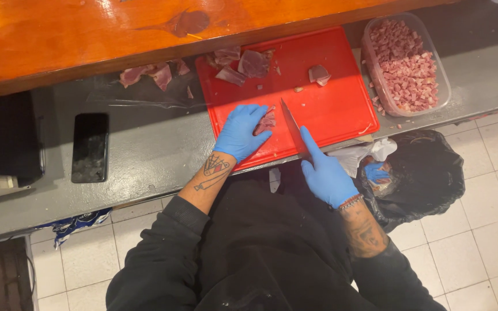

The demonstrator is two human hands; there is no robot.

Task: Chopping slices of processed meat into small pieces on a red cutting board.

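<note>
Two hands: both in smooth blue gloves, working apart on the red cutting board (329,103), a flat, glossy plastic rectangle.
Left hand (239,133): pressed down over a small pink piece of meat (267,122) near the board's front edge, fingers curled on it.
Right hand (325,173): clamped on the knife (293,128), forefinger laid along the spine; the handle is hidden inside the grip.
Knife: thin steel blade, edge down on the board just beside the held meat.
Meat slabs (243,63): flat, irregular, dull pink-grey, at the board's far left corner; one more chunk (319,74) lies toward the far middle.
Container (406,66): clear plastic, rounded, right of the board, filled with small diced cubes.
Scraps (154,73): on clear film left of the board, partly under the varnished wooden counter (87,34).
Phone (90,147): dark, glossy, well left of the board.
Black bag (422,173): crinkled, below the board's right corner; contents hard to make out.
</note>
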